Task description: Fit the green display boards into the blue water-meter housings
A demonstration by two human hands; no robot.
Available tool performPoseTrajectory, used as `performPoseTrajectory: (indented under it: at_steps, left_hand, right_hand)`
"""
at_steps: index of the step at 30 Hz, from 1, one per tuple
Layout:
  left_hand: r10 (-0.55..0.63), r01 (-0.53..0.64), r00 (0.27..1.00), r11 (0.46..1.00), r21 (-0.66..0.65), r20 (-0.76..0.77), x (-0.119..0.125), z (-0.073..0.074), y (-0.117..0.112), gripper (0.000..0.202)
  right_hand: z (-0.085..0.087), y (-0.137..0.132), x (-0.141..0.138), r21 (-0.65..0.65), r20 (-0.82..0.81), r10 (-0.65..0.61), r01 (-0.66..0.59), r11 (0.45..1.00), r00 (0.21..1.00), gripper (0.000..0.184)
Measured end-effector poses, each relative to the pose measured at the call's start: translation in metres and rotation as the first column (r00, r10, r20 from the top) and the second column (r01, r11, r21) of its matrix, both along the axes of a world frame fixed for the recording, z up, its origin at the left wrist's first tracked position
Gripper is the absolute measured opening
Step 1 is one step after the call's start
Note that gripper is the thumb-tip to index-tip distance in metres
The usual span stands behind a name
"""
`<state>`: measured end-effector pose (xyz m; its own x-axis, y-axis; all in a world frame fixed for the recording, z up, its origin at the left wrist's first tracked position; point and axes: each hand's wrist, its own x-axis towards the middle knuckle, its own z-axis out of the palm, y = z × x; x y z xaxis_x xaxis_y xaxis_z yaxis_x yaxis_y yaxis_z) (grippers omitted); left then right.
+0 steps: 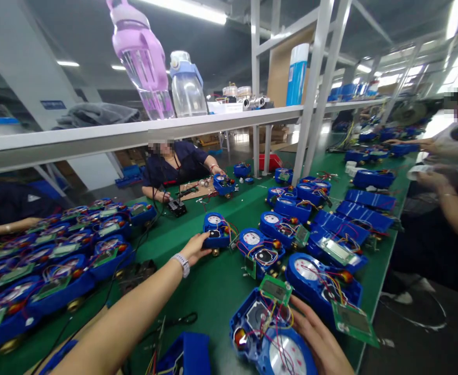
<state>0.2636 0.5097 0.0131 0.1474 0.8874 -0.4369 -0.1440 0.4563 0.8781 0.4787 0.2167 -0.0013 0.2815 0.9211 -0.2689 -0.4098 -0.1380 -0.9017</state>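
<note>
My left hand (195,249) reaches forward across the green table (213,291) and grips the near edge of a blue water meter unit (216,229) with a round dial and loose wires. A white watch sits on that wrist. My right hand (318,339) rests at the bottom of the view, fingers against the side of another open blue meter unit (270,333) that shows a white dial, coloured wires and a green circuit board (275,289).
Several more blue meter units (287,224) line the table ahead and to the right, with a dense batch (49,265) at the left. A person (174,164) works opposite; another person's arm (447,203) is at the right. A shelf (135,136) holds bottles overhead.
</note>
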Motion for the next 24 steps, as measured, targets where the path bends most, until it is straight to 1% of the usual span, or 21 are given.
performPoseTrajectory:
  at_steps: [4,6,8,10,12,14,15,16,17,18,19,20,21,22,23,24]
  left_hand:
    - [-0.061,0.067,0.996,0.993,-0.101,0.058,-0.013,0.002,-0.046,0.03]
    - [-0.081,0.09,0.994,0.988,-0.127,0.073,-0.016,0.005,-0.067,0.029]
    - [-0.095,0.103,0.993,0.984,-0.145,0.065,-0.019,0.008,-0.082,0.028]
    - [-0.108,0.112,0.994,0.98,-0.167,0.032,-0.019,0.013,-0.092,0.028]
    - [-0.124,0.119,0.992,0.974,-0.193,-0.014,-0.02,0.021,-0.1,0.028]
    - [-0.13,0.117,0.99,0.973,-0.197,-0.055,-0.021,0.033,-0.107,0.028]
    - [-0.123,0.108,0.99,0.977,-0.184,-0.07,-0.022,0.041,-0.112,0.029]
    - [-0.109,0.095,0.991,0.982,-0.165,-0.081,-0.024,0.049,-0.119,0.033]
    - [-0.093,0.08,0.992,0.987,-0.139,-0.087,-0.028,0.059,-0.127,0.037]
    - [-0.075,0.066,0.993,0.992,-0.108,-0.086,-0.032,0.07,-0.138,0.041]
    - [-0.061,0.055,0.995,0.996,-0.072,-0.076,-0.037,0.08,-0.151,0.042]
    - [-0.05,0.048,0.997,0.998,-0.032,-0.057,-0.044,0.09,-0.166,0.039]
    - [-0.042,0.042,0.999,0.999,0.012,-0.032,-0.051,0.099,-0.182,0.035]
    - [-0.032,0.032,0.999,0.998,0.061,-0.003,-0.06,0.106,-0.201,0.031]
    - [-0.015,0.013,1.0,0.994,0.109,0.021,-0.069,0.109,-0.22,0.03]
    - [0.017,-0.024,0.999,0.987,0.162,0.044,-0.078,0.109,-0.241,0.031]
  right_hand:
    - [-0.002,-0.01,-0.003,0.044,0.108,0.066,-0.071,0.997,0.992,0.077]
    - [-0.003,-0.014,-0.006,0.037,0.137,0.073,-0.078,0.996,0.988,0.077]
    - [-0.003,-0.017,-0.008,0.02,0.126,0.067,-0.07,0.997,0.99,0.073]
    - [-0.003,-0.018,-0.007,0.012,0.113,0.057,-0.058,0.998,0.992,0.071]
    - [-0.003,-0.018,-0.003,0.009,0.123,0.066,-0.067,0.998,0.99,0.071]
    - [-0.001,-0.018,0.0,-0.007,0.149,0.084,-0.083,0.996,0.985,0.074]
    - [0.0,-0.019,0.0,-0.019,0.174,0.07,-0.068,0.998,0.982,0.077]
    - [0.003,-0.022,-0.001,-0.019,0.214,0.028,-0.024,1.0,0.976,0.08]
    - [0.005,-0.026,-0.004,0.003,0.272,-0.043,0.044,0.999,0.961,0.081]
    - [0.009,-0.033,-0.01,0.064,0.338,-0.138,0.123,0.99,0.931,0.078]
    - [0.012,-0.041,-0.019,0.167,0.391,-0.244,0.192,0.967,0.887,0.072]
    - [0.014,-0.05,-0.029,0.29,0.417,-0.336,0.227,0.93,0.844,0.062]
    - [0.015,-0.058,-0.042,0.408,0.421,-0.393,0.216,0.887,0.818,0.05]
    - [0.016,-0.065,-0.056,0.493,0.414,-0.394,0.161,0.855,0.821,0.04]
    - [0.015,-0.069,-0.07,0.506,0.433,-0.321,0.067,0.86,0.842,0.034]
    - [0.012,-0.07,-0.085,0.469,0.472,-0.196,-0.057,0.882,0.859,0.035]
